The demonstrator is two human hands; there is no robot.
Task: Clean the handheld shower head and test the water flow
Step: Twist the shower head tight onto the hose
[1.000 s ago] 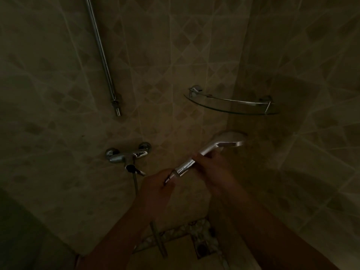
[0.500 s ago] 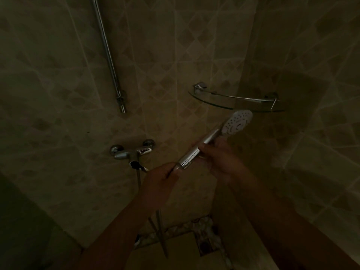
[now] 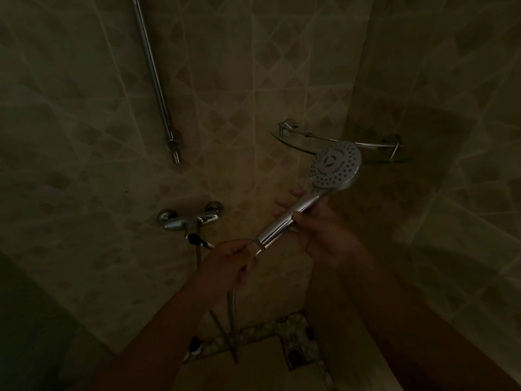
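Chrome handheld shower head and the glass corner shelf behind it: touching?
Cannot tell. In the head view the chrome handheld shower head overlaps the glass corner shelf rim, but a single dim view gives no depth. The right hand holds its handle.

No text can be read; the red mark on the faucet (image 3: pixel 208 219) is too dark and small.
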